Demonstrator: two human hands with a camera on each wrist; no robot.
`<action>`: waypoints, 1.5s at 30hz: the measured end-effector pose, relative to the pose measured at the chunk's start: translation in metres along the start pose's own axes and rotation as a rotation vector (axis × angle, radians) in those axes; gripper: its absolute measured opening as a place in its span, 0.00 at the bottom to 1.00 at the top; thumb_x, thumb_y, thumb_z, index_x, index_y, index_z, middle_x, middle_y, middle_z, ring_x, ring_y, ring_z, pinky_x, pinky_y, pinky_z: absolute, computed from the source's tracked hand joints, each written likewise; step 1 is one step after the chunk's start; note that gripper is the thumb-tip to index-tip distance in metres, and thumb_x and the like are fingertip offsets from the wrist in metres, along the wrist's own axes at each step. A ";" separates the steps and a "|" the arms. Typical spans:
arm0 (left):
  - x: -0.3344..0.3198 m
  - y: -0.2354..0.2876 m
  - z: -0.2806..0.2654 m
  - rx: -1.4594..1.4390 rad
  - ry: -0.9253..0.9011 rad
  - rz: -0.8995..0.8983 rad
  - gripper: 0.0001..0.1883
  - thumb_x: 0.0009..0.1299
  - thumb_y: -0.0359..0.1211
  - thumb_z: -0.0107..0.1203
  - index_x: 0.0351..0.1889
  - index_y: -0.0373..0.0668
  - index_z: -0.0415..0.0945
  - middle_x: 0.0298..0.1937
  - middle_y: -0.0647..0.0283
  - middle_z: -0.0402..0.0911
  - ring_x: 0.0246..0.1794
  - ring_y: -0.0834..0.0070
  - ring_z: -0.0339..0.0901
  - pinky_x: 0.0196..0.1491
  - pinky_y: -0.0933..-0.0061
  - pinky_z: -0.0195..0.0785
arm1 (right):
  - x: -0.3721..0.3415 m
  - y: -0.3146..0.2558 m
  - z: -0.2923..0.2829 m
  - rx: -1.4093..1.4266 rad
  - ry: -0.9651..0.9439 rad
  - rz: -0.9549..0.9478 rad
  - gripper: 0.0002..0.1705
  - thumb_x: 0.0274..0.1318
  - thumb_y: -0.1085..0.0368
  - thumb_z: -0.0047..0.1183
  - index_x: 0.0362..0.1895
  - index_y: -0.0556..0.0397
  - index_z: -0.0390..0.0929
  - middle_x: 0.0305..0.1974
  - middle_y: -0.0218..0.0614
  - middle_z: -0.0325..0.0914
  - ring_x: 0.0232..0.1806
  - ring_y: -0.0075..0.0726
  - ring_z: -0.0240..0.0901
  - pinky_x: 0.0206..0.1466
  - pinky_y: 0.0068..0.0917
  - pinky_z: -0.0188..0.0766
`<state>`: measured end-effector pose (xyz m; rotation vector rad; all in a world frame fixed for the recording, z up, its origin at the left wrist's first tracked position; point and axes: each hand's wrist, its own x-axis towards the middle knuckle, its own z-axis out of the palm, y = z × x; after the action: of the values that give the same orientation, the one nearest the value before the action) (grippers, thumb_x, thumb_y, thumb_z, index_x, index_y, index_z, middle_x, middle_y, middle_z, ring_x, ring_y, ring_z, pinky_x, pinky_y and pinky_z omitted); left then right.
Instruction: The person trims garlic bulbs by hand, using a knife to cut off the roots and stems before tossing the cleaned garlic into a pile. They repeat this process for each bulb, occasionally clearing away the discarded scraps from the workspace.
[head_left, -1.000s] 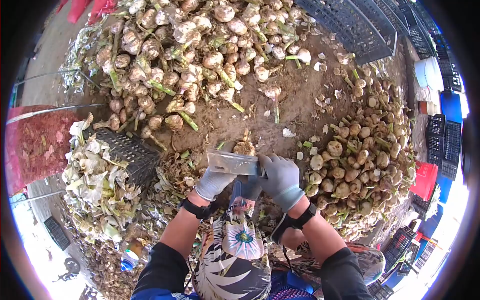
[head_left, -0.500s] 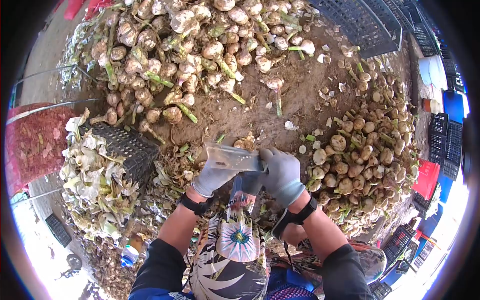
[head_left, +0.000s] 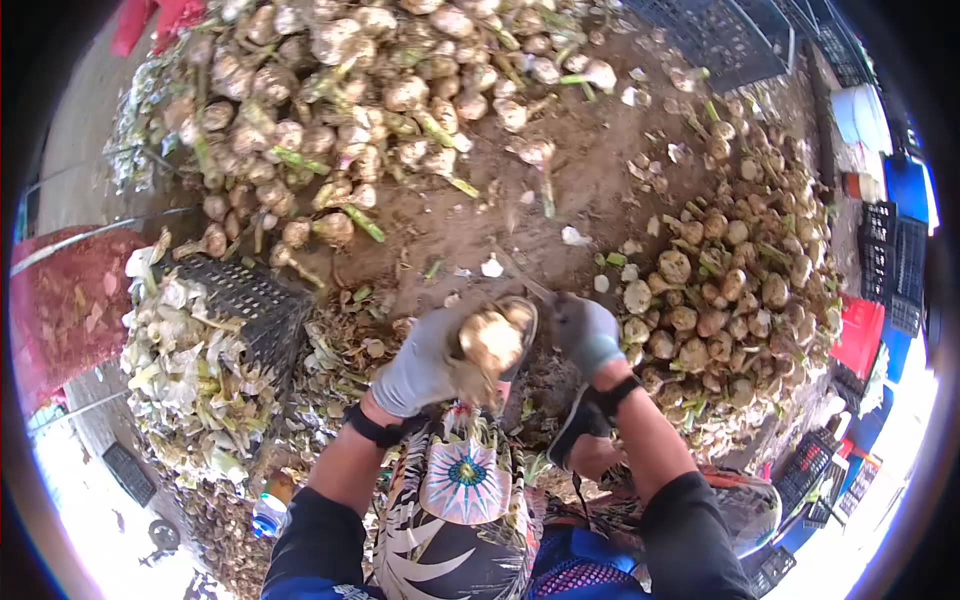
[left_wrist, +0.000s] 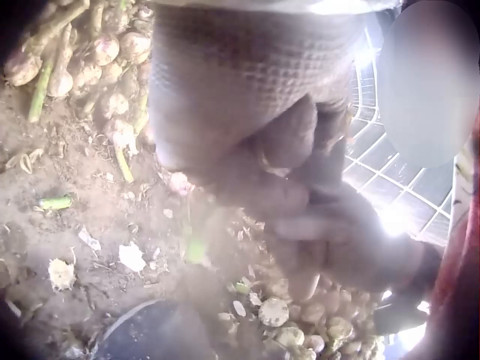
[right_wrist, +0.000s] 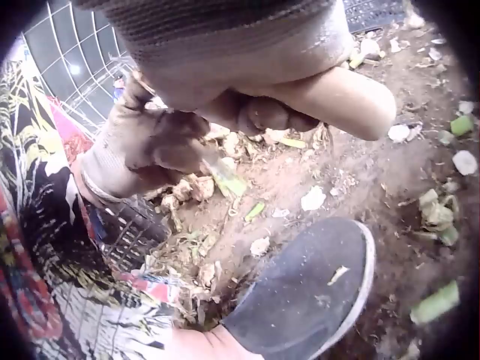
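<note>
My gloved left hand (head_left: 418, 362) holds a garlic bulb (head_left: 492, 342), its pale underside facing up, in front of my body. In the left wrist view the glove (left_wrist: 240, 90) hides most of the bulb. My gloved right hand (head_left: 588, 332), close to its right, grips a cleaver. The cleaver's blade (head_left: 527, 281) appears as a thin, blurred edge pointing up and left. Its rounded handle (right_wrist: 349, 101) sticks out of my fist in the right wrist view. A dark shoe (right_wrist: 307, 289) is on the ground below the hands.
A large heap of garlic with stalks (head_left: 350, 110) lies ahead. Trimmed bulbs (head_left: 725, 300) are piled at the right. Left stands a black crate (head_left: 250, 310) beside leafy peelings (head_left: 195, 370). Another dark crate (head_left: 715, 40) stands at the upper right. Cut stalk pieces dot the dirt.
The cleaver has turned from broadside to edge-on, and my right hand has moved slightly right, away from the left. The garlic bulb, mostly behind the blade before, now shows plainly in my left hand.
</note>
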<state>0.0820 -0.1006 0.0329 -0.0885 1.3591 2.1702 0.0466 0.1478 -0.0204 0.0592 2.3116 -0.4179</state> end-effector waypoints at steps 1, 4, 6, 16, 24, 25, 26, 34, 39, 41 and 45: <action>-0.001 0.021 0.009 0.028 0.009 -0.046 0.41 0.59 0.40 0.73 0.66 0.31 0.64 0.54 0.59 0.79 0.53 0.73 0.77 0.57 0.70 0.73 | -0.004 0.009 0.004 -0.025 0.075 -0.012 0.12 0.53 0.58 0.55 0.42 0.43 0.84 0.35 0.47 0.83 0.39 0.56 0.82 0.43 0.45 0.77; 0.017 0.010 -0.001 0.622 0.041 0.101 0.24 0.56 0.33 0.71 0.49 0.36 0.76 0.41 0.64 0.77 0.40 0.76 0.74 0.46 0.72 0.68 | -0.012 0.016 0.017 0.209 0.270 -0.052 0.12 0.53 0.59 0.56 0.41 0.46 0.84 0.34 0.48 0.83 0.38 0.57 0.81 0.41 0.43 0.77; 0.014 0.008 0.011 0.504 0.076 0.052 0.19 0.57 0.30 0.67 0.45 0.37 0.77 0.40 0.64 0.76 0.41 0.77 0.74 0.47 0.71 0.68 | -0.013 0.009 0.026 0.539 0.111 -0.183 0.15 0.52 0.59 0.59 0.43 0.48 0.83 0.33 0.48 0.83 0.36 0.55 0.81 0.40 0.39 0.76; 0.013 0.040 0.009 1.268 0.177 0.625 0.09 0.50 0.27 0.65 0.27 0.46 0.76 0.34 0.67 0.77 0.41 0.65 0.77 0.48 0.54 0.71 | -0.004 0.017 0.035 0.372 -0.027 -0.123 0.17 0.52 0.56 0.63 0.39 0.56 0.82 0.28 0.42 0.84 0.29 0.48 0.80 0.37 0.37 0.76; 0.132 0.037 0.088 0.711 0.117 0.493 0.26 0.60 0.43 0.69 0.52 0.41 0.76 0.45 0.51 0.82 0.45 0.56 0.81 0.45 0.60 0.75 | -0.020 0.052 0.043 0.971 0.106 -0.068 0.12 0.52 0.61 0.65 0.36 0.56 0.84 0.26 0.27 0.80 0.29 0.20 0.73 0.35 0.23 0.71; 0.146 0.027 0.063 0.832 0.347 0.406 0.28 0.61 0.47 0.69 0.53 0.41 0.75 0.41 0.50 0.82 0.41 0.57 0.83 0.41 0.60 0.76 | -0.019 0.023 0.012 0.880 0.066 0.014 0.11 0.52 0.62 0.65 0.37 0.56 0.84 0.26 0.26 0.80 0.29 0.16 0.71 0.35 0.20 0.71; 0.151 0.022 0.032 0.729 0.527 -0.044 0.28 0.65 0.51 0.65 0.54 0.41 0.75 0.36 0.52 0.83 0.34 0.62 0.83 0.35 0.64 0.77 | -0.013 0.040 0.015 0.898 0.113 0.026 0.11 0.51 0.64 0.65 0.37 0.57 0.84 0.27 0.27 0.81 0.30 0.17 0.72 0.36 0.20 0.71; 0.182 -0.048 -0.101 1.225 1.066 -0.300 0.22 0.60 0.48 0.67 0.40 0.42 0.74 0.34 0.50 0.84 0.38 0.53 0.83 0.40 0.54 0.75 | 0.023 0.045 0.003 1.100 0.199 0.147 0.10 0.52 0.69 0.64 0.39 0.58 0.84 0.29 0.25 0.80 0.31 0.17 0.73 0.36 0.20 0.71; 0.117 -0.038 -0.047 0.780 0.554 0.006 0.12 0.62 0.32 0.64 0.40 0.35 0.79 0.34 0.53 0.83 0.34 0.67 0.82 0.41 0.66 0.73 | 0.033 -0.021 -0.028 1.653 0.068 0.075 0.14 0.54 0.71 0.64 0.46 0.59 0.83 0.35 0.27 0.83 0.33 0.18 0.76 0.36 0.17 0.71; 0.099 -0.034 -0.015 0.802 0.436 0.030 0.11 0.62 0.26 0.63 0.43 0.36 0.79 0.36 0.57 0.82 0.36 0.73 0.80 0.43 0.69 0.73 | 0.034 -0.036 -0.040 1.523 0.023 0.023 0.15 0.55 0.71 0.64 0.48 0.59 0.82 0.37 0.28 0.83 0.34 0.18 0.76 0.38 0.17 0.72; 0.084 -0.028 0.008 0.093 0.357 -0.022 0.23 0.59 0.22 0.62 0.53 0.36 0.72 0.45 0.64 0.81 0.46 0.77 0.77 0.51 0.73 0.72 | 0.028 -0.052 -0.031 1.279 0.097 -0.214 0.18 0.56 0.70 0.64 0.51 0.61 0.81 0.40 0.28 0.83 0.36 0.19 0.77 0.40 0.20 0.74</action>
<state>0.0279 -0.0488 -0.0144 -0.4721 1.6417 2.1380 -0.0029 0.1059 -0.0054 0.4531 1.7676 -1.9429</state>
